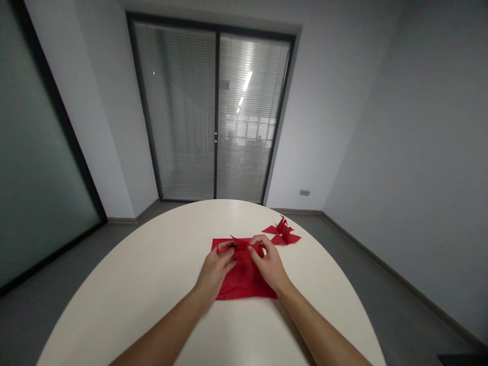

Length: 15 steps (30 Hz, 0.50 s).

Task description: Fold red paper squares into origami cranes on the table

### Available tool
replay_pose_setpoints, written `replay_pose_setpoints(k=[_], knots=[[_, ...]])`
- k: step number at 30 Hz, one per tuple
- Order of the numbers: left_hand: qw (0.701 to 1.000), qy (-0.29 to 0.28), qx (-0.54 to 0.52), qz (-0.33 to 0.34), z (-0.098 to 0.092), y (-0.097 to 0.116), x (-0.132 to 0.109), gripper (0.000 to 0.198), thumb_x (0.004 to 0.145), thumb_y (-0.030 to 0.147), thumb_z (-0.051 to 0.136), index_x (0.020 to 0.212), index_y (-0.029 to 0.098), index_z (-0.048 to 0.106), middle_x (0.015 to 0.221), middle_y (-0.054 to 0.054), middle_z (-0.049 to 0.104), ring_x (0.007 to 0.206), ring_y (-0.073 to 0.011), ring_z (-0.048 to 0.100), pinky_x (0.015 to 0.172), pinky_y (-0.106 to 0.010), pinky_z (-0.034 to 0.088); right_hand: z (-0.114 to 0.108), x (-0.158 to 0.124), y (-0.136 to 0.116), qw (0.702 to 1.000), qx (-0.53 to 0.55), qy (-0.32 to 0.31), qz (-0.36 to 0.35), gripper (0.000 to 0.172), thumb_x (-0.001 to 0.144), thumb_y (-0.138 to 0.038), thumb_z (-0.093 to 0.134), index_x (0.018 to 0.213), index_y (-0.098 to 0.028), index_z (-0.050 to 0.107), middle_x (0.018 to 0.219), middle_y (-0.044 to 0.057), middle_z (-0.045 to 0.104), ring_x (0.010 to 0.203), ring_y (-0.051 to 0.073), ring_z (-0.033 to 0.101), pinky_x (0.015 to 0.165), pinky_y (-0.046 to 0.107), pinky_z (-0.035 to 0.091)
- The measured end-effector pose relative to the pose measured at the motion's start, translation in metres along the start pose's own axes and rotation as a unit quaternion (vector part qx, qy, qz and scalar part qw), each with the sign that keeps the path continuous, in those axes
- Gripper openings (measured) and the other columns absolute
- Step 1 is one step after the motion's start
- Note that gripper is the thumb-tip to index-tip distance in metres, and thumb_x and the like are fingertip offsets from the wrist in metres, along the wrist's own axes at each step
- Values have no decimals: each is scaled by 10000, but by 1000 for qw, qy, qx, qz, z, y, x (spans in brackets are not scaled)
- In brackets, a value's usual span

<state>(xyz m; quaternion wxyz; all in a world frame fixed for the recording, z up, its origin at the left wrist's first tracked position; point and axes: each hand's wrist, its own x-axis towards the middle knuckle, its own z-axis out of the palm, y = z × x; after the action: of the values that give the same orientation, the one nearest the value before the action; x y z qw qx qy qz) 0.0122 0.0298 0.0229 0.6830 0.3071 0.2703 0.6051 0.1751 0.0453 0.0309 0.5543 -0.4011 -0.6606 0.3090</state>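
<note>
Between my two hands is a small folded piece of red paper (241,243), with a thin point sticking up at its left. My left hand (220,260) pinches its left side, fingers curled. On the other side my right hand (266,256) grips it between thumb and fingers. Beneath both hands a red paper sheet (247,280) lies on the table. The folded piece is the same red as the sheet, so its outline is hard to make out. Folded red paper cranes (283,233) rest just beyond my right hand.
The round white table (152,274) fills the foreground, its curved edge dropping to a grey floor. Behind it stands a dark-framed glass partition (215,112) with blinds. A frosted glass panel (38,168) is at the left, and a wall socket (304,192) sits low at the back.
</note>
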Motion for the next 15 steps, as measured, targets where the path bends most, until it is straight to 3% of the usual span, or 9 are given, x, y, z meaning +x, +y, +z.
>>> replay_pose_setpoints(k=[2,5,9,15], knots=[[999,32,36,26,-1,-1,2,376,660,301,850,955,173,654,934,-44,722,870,-174,688,815,-283,539,-2,-1,-7,996,-64,22,-55,34,847,-247,592,849,-215,603,874,31,628,875,211,577,840,335,438],[988,52,119,89,-5,-5,4,342,677,341,834,916,184,646,891,-27,711,853,-171,671,800,-280,522,1,-5,-17,992,-97,-5,-82,80,890,-240,557,854,-213,624,880,48,647,880,217,590,842,347,452],[956,63,224,179,-7,-8,3,246,686,287,816,850,188,662,865,-21,696,850,-172,646,819,-271,492,11,-10,-22,993,-98,-7,-58,118,841,-283,655,932,-216,621,957,58,670,919,231,607,866,360,471],[951,60,246,177,-2,-5,-2,213,735,309,773,869,185,663,872,-29,691,837,-172,643,796,-262,491,12,-9,-18,996,-80,28,-5,153,894,-343,574,819,-210,575,807,31,659,780,207,585,758,332,465]])
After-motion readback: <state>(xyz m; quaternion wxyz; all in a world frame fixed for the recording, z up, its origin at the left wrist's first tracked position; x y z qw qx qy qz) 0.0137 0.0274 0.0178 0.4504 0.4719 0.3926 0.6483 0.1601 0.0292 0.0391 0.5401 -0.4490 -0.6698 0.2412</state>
